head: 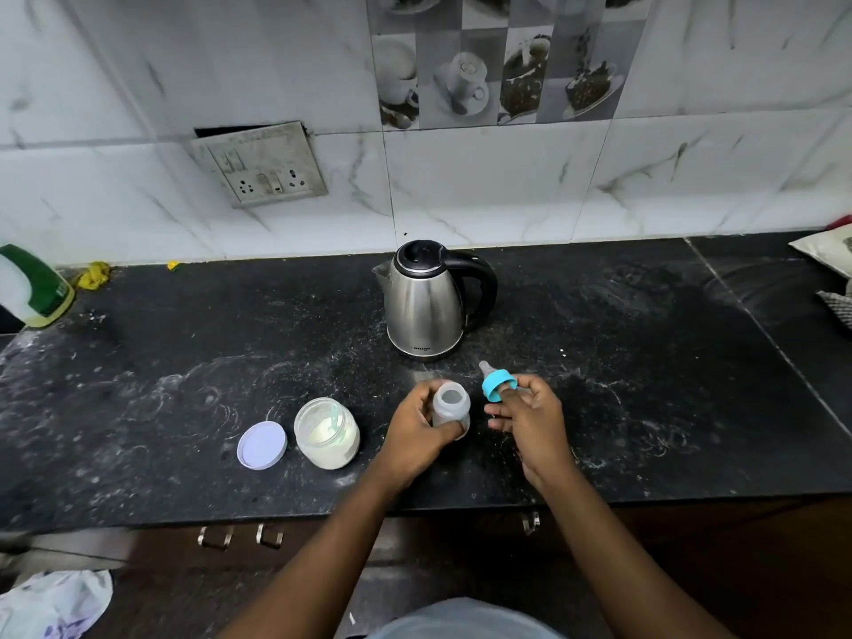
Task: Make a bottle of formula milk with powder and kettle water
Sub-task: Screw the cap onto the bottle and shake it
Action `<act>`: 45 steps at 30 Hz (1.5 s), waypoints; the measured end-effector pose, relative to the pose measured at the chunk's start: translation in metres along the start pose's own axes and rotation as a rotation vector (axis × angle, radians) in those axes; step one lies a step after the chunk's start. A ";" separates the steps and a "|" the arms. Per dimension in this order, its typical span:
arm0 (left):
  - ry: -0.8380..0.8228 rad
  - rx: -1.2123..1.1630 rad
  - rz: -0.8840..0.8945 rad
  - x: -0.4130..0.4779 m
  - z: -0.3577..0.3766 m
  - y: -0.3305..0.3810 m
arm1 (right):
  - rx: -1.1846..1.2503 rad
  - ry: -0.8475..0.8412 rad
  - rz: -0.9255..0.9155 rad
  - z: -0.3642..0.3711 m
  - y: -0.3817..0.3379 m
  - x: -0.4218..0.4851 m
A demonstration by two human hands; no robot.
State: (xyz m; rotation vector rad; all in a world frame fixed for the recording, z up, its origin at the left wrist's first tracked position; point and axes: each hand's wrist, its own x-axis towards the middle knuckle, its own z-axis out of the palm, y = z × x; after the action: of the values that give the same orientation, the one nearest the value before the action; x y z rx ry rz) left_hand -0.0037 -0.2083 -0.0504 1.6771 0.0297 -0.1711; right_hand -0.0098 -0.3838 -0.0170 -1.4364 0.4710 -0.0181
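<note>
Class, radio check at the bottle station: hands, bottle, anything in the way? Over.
Left grip holds bottle, mouth open. Right grip pinches teat cap, off bottle. Kettle behind, jar open at left; nothing blocking.

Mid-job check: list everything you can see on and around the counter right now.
kettle: 1, steel with black lid and handle, centre back of counter
baby bottle: 1, translucent, open, held upright in front of kettle
teat cap: 1, blue ring, held right of baby bottle
powder jar: 1, clear, open, left of baby bottle
jar lid: 1, white, left of powder jar
green-and-white container: 1, far left edge
socket plate: 1, grey, wall
counter: 1, black
left hand: 1, grips baby bottle
right hand: 1, holds teat cap
</note>
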 end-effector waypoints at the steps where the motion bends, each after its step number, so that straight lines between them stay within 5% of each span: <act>1: -0.008 0.025 -0.011 0.000 0.002 -0.003 | 0.031 -0.007 0.034 0.002 0.000 0.002; 17: -0.165 0.083 -0.092 -0.002 0.001 -0.013 | 0.106 -0.014 0.090 0.008 0.012 0.011; 22: -0.007 -0.274 -0.070 0.003 -0.001 0.036 | 0.220 -0.158 0.101 0.018 0.005 0.011; 27: -0.054 -0.401 -0.073 0.011 0.001 0.056 | 0.231 -0.219 0.070 0.030 0.004 0.010; 35: 0.139 -0.620 -0.127 0.026 -0.006 0.070 | -0.183 -0.144 -0.254 0.001 0.026 0.008; 39: 0.189 -0.612 -0.153 0.030 -0.016 0.068 | -0.519 -0.305 -0.230 -0.012 0.068 0.007; 45: 0.166 -0.500 -0.164 0.021 -0.020 0.057 | -0.573 -0.351 -0.269 -0.001 0.090 0.017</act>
State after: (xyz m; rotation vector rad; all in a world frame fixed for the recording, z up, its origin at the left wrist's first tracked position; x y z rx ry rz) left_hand 0.0258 -0.1966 0.0056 1.1850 0.3114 -0.1339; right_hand -0.0184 -0.3759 -0.1077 -2.0099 -0.0202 0.1631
